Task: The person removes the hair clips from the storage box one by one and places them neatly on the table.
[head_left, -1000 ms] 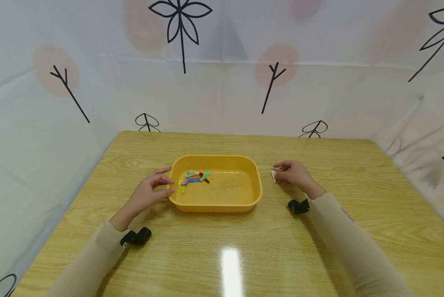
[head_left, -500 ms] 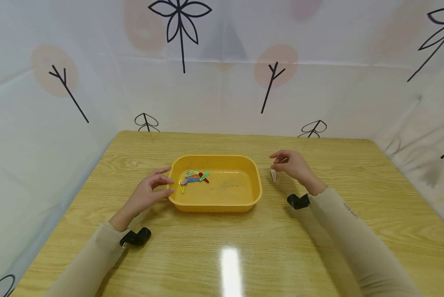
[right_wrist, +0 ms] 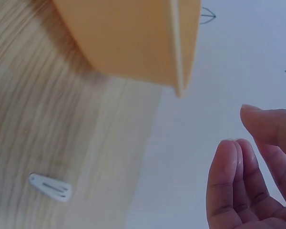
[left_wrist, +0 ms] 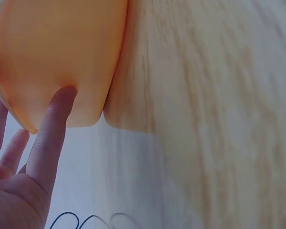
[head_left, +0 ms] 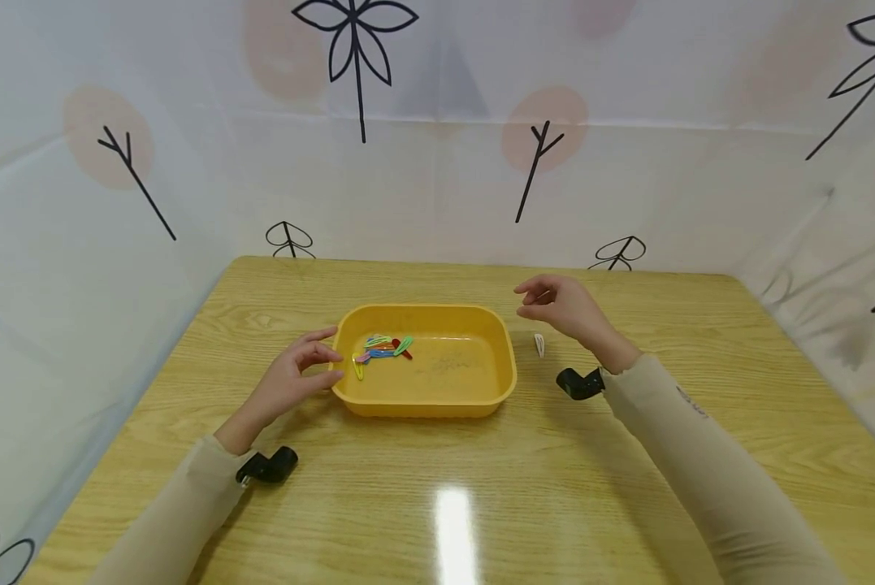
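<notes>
A yellow plastic tray [head_left: 466, 390] stands mid-table, with several colourful snap hair clips [head_left: 383, 349] bunched in its left part. My left hand [head_left: 298, 376] rests at the tray's left end, thumb against the outer wall and fingers at the rim, as the left wrist view also shows. To the tray's right, a white snap hair clip [head_left: 539, 345] lies on the table; the right wrist view shows its slotted, tapering shape. My right hand [head_left: 565, 307] hovers behind and above that clip, fingers loosely bent, thumb apart from them, nothing held.
The wooden table [head_left: 379, 496] reaches back to a white cloth [head_left: 437, 187] printed with plant drawings, which also hangs at both sides. A black wrist camera [head_left: 269, 466] sits on the left sleeve, another on the right.
My right hand has let go of the white hair clip, leaving it on the table, and has risen away and slightly left. My left hand and the tray have stayed put.
</notes>
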`<action>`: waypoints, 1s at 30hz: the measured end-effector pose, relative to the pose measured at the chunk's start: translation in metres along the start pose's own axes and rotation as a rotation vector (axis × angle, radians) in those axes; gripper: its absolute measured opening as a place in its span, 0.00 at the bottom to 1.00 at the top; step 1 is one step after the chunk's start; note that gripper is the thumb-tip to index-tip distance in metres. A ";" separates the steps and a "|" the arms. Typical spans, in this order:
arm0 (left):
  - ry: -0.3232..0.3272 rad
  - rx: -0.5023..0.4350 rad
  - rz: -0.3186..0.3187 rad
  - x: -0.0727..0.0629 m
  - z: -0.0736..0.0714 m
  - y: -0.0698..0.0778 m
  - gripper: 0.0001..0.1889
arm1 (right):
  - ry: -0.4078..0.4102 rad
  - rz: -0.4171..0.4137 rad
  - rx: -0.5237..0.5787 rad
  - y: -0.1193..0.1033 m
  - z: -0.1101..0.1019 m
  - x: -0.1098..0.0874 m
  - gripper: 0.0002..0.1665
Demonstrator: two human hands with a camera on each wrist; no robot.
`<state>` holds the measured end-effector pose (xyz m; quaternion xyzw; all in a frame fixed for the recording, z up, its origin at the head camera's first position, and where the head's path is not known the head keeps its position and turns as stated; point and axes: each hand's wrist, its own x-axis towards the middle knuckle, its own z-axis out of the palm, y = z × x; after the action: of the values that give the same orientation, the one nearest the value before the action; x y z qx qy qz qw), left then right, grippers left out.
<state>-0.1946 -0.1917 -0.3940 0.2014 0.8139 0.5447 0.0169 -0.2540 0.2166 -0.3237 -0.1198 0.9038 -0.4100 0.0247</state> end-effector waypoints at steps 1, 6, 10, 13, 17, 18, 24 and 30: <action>-0.001 -0.001 -0.003 0.000 0.000 0.000 0.10 | -0.002 -0.004 0.002 -0.003 0.000 0.001 0.17; -0.002 -0.001 -0.002 0.000 0.000 0.001 0.10 | -0.010 -0.042 0.005 -0.017 0.003 0.004 0.17; -0.003 -0.001 -0.005 0.000 0.001 0.001 0.11 | -0.019 -0.071 0.011 -0.027 0.007 0.007 0.16; -0.003 0.003 -0.008 0.000 0.000 0.001 0.11 | -0.031 -0.084 0.009 -0.034 0.011 0.010 0.16; -0.003 0.009 -0.010 -0.001 0.000 -0.001 0.13 | -0.050 -0.099 0.013 -0.043 0.017 0.015 0.15; -0.003 0.008 -0.010 -0.001 0.000 -0.001 0.13 | -0.056 -0.101 0.014 -0.045 0.018 0.016 0.15; -0.005 0.003 -0.003 -0.001 0.000 -0.001 0.14 | -0.087 -0.127 0.029 -0.054 0.030 0.023 0.15; -0.005 0.015 -0.003 0.000 0.000 -0.001 0.12 | -0.123 -0.153 0.048 -0.057 0.043 0.030 0.14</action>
<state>-0.1949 -0.1920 -0.3949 0.2018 0.8181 0.5381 0.0184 -0.2661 0.1413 -0.3079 -0.2127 0.8788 -0.4241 0.0516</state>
